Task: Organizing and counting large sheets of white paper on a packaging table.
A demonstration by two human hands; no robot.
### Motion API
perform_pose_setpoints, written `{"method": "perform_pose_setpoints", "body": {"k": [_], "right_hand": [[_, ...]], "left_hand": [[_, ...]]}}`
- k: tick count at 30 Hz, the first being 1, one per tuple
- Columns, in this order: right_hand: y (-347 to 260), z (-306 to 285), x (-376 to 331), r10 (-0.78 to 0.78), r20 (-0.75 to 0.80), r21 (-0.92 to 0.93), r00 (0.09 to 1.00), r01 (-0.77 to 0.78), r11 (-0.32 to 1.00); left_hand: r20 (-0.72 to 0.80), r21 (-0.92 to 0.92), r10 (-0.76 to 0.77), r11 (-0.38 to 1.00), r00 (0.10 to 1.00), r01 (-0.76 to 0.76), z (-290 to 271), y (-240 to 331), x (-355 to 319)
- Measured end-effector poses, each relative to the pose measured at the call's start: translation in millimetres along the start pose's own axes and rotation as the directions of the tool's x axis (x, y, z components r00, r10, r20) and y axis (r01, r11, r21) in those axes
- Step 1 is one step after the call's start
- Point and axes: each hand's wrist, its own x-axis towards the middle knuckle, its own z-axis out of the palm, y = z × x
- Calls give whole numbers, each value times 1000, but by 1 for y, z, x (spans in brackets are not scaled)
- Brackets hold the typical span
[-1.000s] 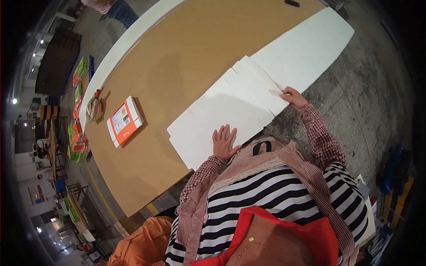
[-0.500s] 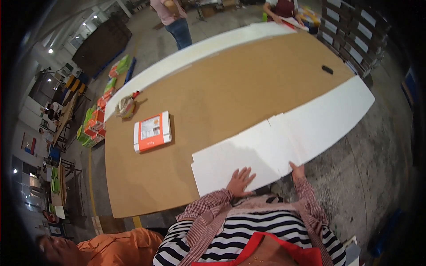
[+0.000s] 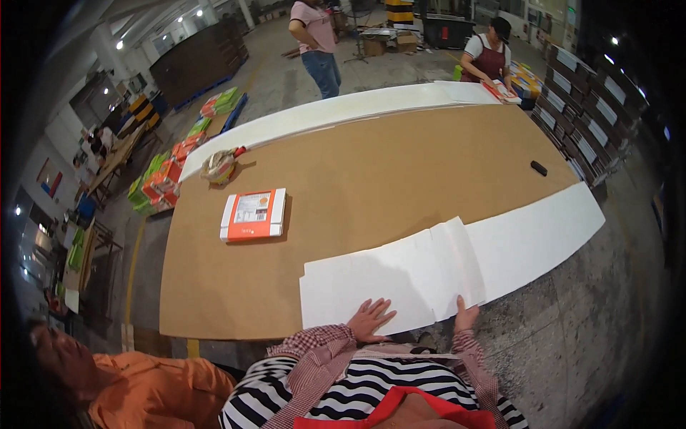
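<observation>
Card (image 3: 361,282), white and creased, lies on the brown bench (image 3: 214,293) under the left grip (image 3: 370,322), which is spread flat and grasps nothing, while the right grip (image 3: 466,315) pinches its near edge. One shut box (image 3: 252,227), contents hidden, sits left of and beyond the left grip. Two people (image 3: 316,44) are across the bench, beyond both grips; orange and green packs (image 3: 161,181) stand farther left.

Print on the orange-and-white box (image 3: 254,216) (too small to read)
</observation>
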Motion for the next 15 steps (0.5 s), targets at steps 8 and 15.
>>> {"method": "perform_pose_setpoints", "body": {"k": [8, 15], "right_hand": [[7, -11, 19, 436, 299, 485, 849, -528, 697], [5, -18, 10, 158, 110, 36, 981, -163, 986]], "left_hand": [[-44, -63, 15, 998, 999, -18, 10, -5, -12], [-32, -3, 19, 1000, 999, -19, 30, -20, -16]]}}
